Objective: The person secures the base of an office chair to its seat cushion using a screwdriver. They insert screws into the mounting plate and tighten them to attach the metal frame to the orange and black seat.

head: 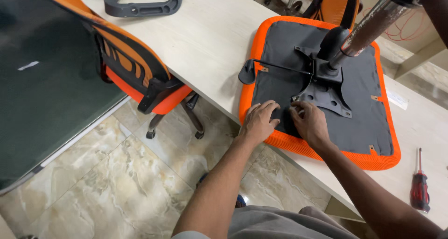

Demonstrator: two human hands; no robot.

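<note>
An orange-edged chair seat (359,122) lies upside down on the pale wooden table (205,38), its grey underside up. A black metal mounting plate (329,96) with a gas cylinder (368,29) and a lever (275,67) is fixed at its middle. My left hand (259,122) rests flat on the seat's near edge, fingers spread. My right hand (310,122) pinches something small at the plate's near corner; what it holds is hidden by the fingers.
A red-and-black screwdriver (420,185) lies on the table at the right. A black plastic armrest frame (142,3) lies at the far end. An orange office chair (140,75) stands left of the table on the marble floor (116,183).
</note>
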